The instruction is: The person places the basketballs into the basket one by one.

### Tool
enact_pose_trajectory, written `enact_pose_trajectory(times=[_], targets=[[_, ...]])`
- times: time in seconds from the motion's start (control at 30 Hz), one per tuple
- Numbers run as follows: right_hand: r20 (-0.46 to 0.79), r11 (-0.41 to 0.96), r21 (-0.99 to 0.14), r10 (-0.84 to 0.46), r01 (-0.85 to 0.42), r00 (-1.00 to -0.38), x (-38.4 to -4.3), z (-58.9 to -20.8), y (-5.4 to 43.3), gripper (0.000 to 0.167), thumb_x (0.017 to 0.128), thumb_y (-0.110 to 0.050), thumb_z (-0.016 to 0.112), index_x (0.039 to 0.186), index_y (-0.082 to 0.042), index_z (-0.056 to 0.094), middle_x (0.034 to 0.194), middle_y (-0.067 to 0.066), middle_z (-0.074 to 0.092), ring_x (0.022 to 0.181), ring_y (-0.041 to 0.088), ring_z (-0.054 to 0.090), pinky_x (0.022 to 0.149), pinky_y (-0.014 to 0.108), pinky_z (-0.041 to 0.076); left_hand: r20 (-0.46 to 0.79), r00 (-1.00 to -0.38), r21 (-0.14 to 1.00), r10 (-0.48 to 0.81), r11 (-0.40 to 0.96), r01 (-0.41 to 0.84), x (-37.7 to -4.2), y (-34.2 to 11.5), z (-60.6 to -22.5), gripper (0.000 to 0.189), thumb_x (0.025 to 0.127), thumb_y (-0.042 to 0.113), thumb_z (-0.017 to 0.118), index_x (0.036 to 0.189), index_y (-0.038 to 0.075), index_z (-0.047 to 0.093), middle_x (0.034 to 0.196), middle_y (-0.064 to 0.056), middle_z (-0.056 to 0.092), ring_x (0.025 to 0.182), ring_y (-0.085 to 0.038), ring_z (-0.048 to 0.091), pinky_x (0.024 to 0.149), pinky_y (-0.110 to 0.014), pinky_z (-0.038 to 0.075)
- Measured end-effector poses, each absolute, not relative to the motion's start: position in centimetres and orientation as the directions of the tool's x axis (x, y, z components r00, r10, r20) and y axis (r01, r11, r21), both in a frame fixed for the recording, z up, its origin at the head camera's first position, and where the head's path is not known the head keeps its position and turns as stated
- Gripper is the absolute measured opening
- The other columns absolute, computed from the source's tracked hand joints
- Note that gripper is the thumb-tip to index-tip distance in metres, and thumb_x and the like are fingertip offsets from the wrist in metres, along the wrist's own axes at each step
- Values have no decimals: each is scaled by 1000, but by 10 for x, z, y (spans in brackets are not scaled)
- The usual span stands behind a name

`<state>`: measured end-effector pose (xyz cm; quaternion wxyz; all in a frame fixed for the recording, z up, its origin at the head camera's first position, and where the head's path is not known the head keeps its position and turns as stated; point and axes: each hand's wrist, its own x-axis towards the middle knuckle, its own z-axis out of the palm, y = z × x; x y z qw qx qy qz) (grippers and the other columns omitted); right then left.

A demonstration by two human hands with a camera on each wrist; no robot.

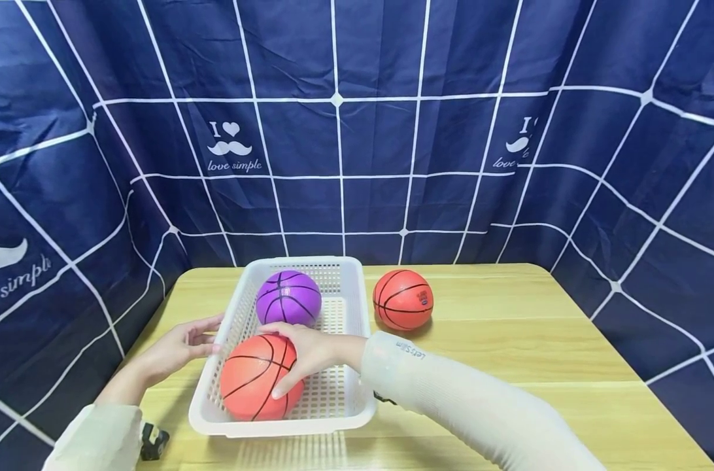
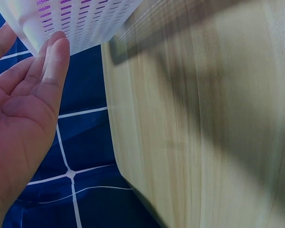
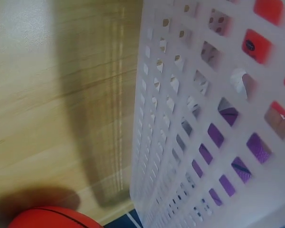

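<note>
My right hand point(image 1: 310, 353) reaches into a white plastic basket point(image 1: 365, 340) and grips an orange basketball point(image 1: 245, 386) from above, thumb on the near side and fingers on the far side. A purple basketball point(image 1: 289, 297) sits behind it in the same basket. My left hand point(image 1: 177, 350) touches the basket's left side from outside; the left wrist view shows its fingers point(image 2: 54, 71) nearly straight against the perforated wall. In the right wrist view the basket's wall point(image 3: 156, 142) hides my right hand's grip.
A red basketball point(image 1: 403, 299) rests on the wooden table point(image 1: 510, 340), right of the basket. Dark blue curtains point(image 1: 380, 137) with white lines stand behind and at both sides. The table's left edge runs close by my left hand.
</note>
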<state>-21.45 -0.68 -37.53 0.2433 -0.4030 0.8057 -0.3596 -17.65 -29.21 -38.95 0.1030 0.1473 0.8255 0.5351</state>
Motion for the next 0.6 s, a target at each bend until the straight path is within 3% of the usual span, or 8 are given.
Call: enact_pose_trajectory(times=[0.2,0.4,0.6], targets=[[-124,418,-797,-819,-435,-561,-216,-372,-1,96,66,-22,89,146,-20,35,133,-5,46,121,7,41,97,26,38,-7,-931,919,365,369,137,-176,-293,-392,69,90,10,64,141,-17,25,137,-39,35,105,-12,58,85,-22,46],[-163,417,-835,-810,-358,-564,-220,-359,10,93,71,-21,85,147,-27,31,147,8,34,133,26,35,102,34,36,2,-923,924,384,353,149,-176,-294,-393,68,91,9,63,140,-18,24,137,-40,34,101,-2,57,84,-21,47],[-189,410,-872,-786,-267,-589,-229,-341,29,90,74,-22,83,145,-38,30,148,11,31,132,35,35,83,38,51,-4,-922,928,388,345,142,-176,-293,-390,68,92,9,62,141,-17,24,138,-39,33,101,-1,57,84,-21,46]])
